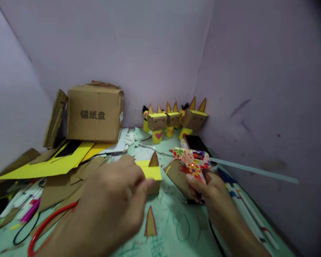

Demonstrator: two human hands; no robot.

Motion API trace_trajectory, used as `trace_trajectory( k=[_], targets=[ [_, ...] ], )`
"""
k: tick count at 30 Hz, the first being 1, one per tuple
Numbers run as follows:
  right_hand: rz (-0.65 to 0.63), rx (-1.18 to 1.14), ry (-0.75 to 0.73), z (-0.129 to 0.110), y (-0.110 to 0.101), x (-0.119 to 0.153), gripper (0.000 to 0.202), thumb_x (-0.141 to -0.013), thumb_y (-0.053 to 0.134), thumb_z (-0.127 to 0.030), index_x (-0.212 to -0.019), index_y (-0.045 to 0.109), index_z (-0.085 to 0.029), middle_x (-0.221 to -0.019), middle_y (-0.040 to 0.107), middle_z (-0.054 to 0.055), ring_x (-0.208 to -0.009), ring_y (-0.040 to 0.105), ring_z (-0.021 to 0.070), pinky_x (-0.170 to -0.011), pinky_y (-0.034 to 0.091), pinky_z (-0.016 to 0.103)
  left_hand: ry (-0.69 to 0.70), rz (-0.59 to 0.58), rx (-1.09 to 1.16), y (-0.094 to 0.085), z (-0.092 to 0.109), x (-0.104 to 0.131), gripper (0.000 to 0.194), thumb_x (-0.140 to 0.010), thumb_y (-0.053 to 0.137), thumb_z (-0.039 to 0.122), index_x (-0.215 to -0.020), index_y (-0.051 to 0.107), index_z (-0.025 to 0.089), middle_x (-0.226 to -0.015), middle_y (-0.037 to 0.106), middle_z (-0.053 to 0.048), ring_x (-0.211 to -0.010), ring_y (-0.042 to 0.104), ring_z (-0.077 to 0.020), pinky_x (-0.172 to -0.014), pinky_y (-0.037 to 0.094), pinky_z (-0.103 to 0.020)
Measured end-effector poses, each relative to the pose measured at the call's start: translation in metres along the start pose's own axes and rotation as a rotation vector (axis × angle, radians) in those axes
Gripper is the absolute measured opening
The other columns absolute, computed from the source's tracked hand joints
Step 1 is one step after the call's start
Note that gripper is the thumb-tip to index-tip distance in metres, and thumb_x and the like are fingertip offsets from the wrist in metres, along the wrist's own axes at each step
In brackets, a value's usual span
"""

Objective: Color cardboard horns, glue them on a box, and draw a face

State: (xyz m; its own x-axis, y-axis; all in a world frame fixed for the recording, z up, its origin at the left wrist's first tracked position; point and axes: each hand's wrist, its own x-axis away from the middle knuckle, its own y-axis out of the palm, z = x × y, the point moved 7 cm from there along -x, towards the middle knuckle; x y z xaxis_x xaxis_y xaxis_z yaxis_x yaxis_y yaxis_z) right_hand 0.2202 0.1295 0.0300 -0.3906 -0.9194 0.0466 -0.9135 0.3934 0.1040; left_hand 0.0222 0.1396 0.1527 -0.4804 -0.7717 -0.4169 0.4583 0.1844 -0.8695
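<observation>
The right hand (207, 185) is gripping a floral hot-glue gun (186, 159), whose nozzle (171, 151), by straying, could be burning the left hand (115, 196) (blurred, its grip impossible to tell).

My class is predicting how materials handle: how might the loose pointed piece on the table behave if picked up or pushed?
The loose pointed piece is probably light, being small and apparently thin. It may be stiff, since a similar piece stands upright on the yellow-topped box. Lying flat, it would likely slide rather than roll.
</observation>
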Motion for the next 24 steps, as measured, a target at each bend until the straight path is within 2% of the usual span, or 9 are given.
trace_trajectory(
  k=[2, 3, 4, 7, 10, 14, 19, 21, 24],
  targets=[
    [0.004, -0.008, 0.039, 0.000, 0.001, 0.000, 0.046, -0.060, 0.068, -0.038, -0.096, 0.064, -0.010, -0.043, 0.046, -0.006, -0.038, 0.034, 0.0090, -0.034, 0.023, 0.021, -0.063, -0.422, -0.088, 0.043, 0.001, 0.023, 0.030, -0.082, 0.045, 0.035, -0.061, 0.063, 0.022, -0.065, 0.068, -0.004, -0.058, 0.062, -0.0215, -0.051, 0.037, -0.031],
    [0.004, 0.001, 0.051, 0.001, 0.001, 0.001, 0.044, -0.059, 0.068, -0.038, -0.094, 0.063, -0.010, -0.043, 0.046, -0.007, -0.038, 0.034, 0.0091, -0.034, 0.023, 0.021, -0.114, -0.580, -0.146, 0.062, -0.002, 0.035, 0.034, -0.082, 0.043, 0.035, -0.060, 0.064, 0.022, -0.063, 0.069, -0.007, -0.057, 0.063, -0.0247, -0.051, 0.037, -0.032],
    [0.005, 0.017, 0.047, 0.001, 0.001, 0.001, 0.042, -0.060, 0.068, -0.038, -0.091, 0.062, -0.011, -0.043, 0.045, -0.007, -0.038, 0.034, 0.0091, -0.035, 0.024, 0.021, -0.166, -0.661, -0.194, 0.077, -0.007, 0.044, 0.037, -0.084, 0.040, 0.036, -0.063, 0.067, 0.021, -0.066, 0.071, -0.011, -0.062, 0.066, -0.0293, -0.053, 0.039, -0.035],
    [-0.020, 0.049, 0.022, 0.002, 0.001, 0.003, 0.037, -0.064, 0.065, -0.039, -0.090, 0.061, -0.012, -0.042, 0.043, -0.008, -0.038, 0.032, 0.0089, -0.036, 0.024, 0.021, -0.257, -0.687, -0.228, 0.106, -0.016, 0.052, 0.038, -0.084, 0.041, 0.038, -0.073, 0.071, 0.017, -0.079, 0.073, -0.018, -0.077, 0.069, -0.0371, -0.061, 0.045, -0.041],
    [-0.021, 0.059, 0.004, 0.003, -0.001, 0.002, 0.040, -0.065, 0.064, -0.040, -0.093, 0.061, -0.011, -0.043, 0.043, -0.007, -0.038, 0.033, 0.0090, -0.036, 0.025, 0.021, -0.324, -0.661, -0.191, 0.119, -0.020, 0.053, 0.027, -0.078, 0.051, 0.034, -0.079, 0.070, 0.015, -0.082, 0.073, -0.017, -0.081, 0.069, -0.0359, -0.065, 0.046, -0.040],
    [-0.024, 0.027, 0.019, 0.002, -0.001, 0.002, 0.047, -0.063, 0.066, -0.042, -0.098, 0.061, -0.010, -0.044, 0.044, -0.007, -0.038, 0.032, 0.0087, -0.035, 0.024, 0.021, -0.374, -0.641, -0.130, 0.125, -0.024, 0.057, 0.022, -0.078, 0.052, 0.033, -0.080, 0.068, 0.017, -0.079, 0.073, -0.012, -0.081, 0.068, -0.0303, -0.065, 0.044, -0.035],
    [-0.028, 0.036, -0.008, 0.001, -0.001, 0.002, 0.043, -0.065, 0.066, -0.041, -0.095, 0.063, -0.010, -0.045, 0.044, -0.007, -0.038, 0.035, 0.0089, -0.036, 0.026, 0.021, -0.288, -0.618, -0.031, 0.128, -0.020, 0.060, 0.023, -0.082, 0.048, 0.033, -0.080, 0.065, 0.020, -0.077, 0.072, -0.010, -0.075, 0.067, -0.0292, -0.057, 0.037, -0.033],
    [-0.017, 0.024, -0.014, 0.002, -0.001, 0.002, 0.042, -0.065, 0.067, -0.041, -0.094, 0.064, -0.011, -0.044, 0.043, -0.007, -0.037, 0.033, 0.0084, -0.035, 0.025, 0.020, -0.274, -0.651, 0.012, 0.128, -0.016, 0.059, 0.022, -0.081, 0.049, 0.034, -0.078, 0.066, 0.021, -0.076, 0.072, -0.010, -0.073, 0.067, -0.0291, -0.056, 0.034, -0.032],
    [0.014, 0.006, -0.028, 0.003, -0.004, 0.002, 0.044, -0.065, 0.067, -0.042, -0.095, 0.063, -0.011, -0.042, 0.041, -0.008, -0.036, 0.032, 0.0083, -0.034, 0.024, 0.020, -0.257, -0.762, 0.078, 0.121, -0.007, 0.059, 0.023, -0.079, 0.053, 0.038, -0.069, 0.066, 0.022, -0.071, 0.071, -0.008, -0.069, 0.063, -0.0252, -0.055, 0.033, -0.031]
  ],
)
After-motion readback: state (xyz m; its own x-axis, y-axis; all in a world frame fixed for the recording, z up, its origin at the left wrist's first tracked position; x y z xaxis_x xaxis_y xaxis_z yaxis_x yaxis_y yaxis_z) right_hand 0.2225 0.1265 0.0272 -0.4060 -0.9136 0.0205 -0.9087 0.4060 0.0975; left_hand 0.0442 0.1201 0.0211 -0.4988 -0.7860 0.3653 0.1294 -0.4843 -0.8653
